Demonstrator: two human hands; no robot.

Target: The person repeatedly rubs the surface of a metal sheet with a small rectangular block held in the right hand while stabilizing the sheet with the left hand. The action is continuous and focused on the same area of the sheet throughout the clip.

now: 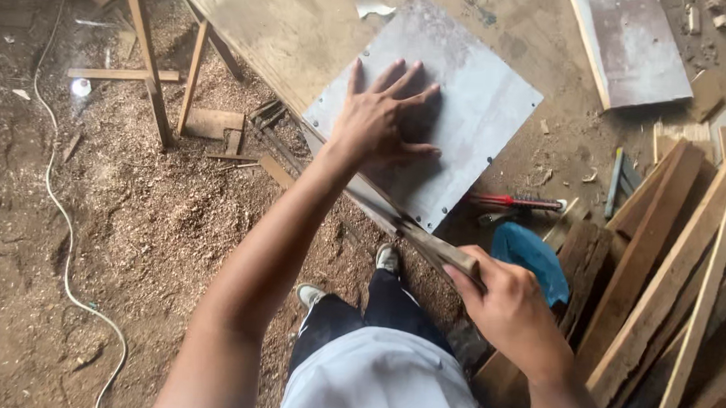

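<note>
Two hands — left hand (379,120) flat on grey panel (463,95), right hand (504,305) gripping batten (426,242).

Floor (137,220): bare earth under a thick layer of sawdust and shavings, left of the hands.
Cable (54,193): white, snaking over the floor far left.
Trestle legs (154,68): raw wooden slats, above left of the hands.
Offcuts (213,125): small boards at the trestle's foot.
Planks (666,279): long timbers stacked aslant, right of the hands.
Board (634,48): grey panel lying flat, upper right.
Blue cloth (530,254): crumpled, just beside the right hand.
Light: soft daylight, one bright spot upper left.
</note>
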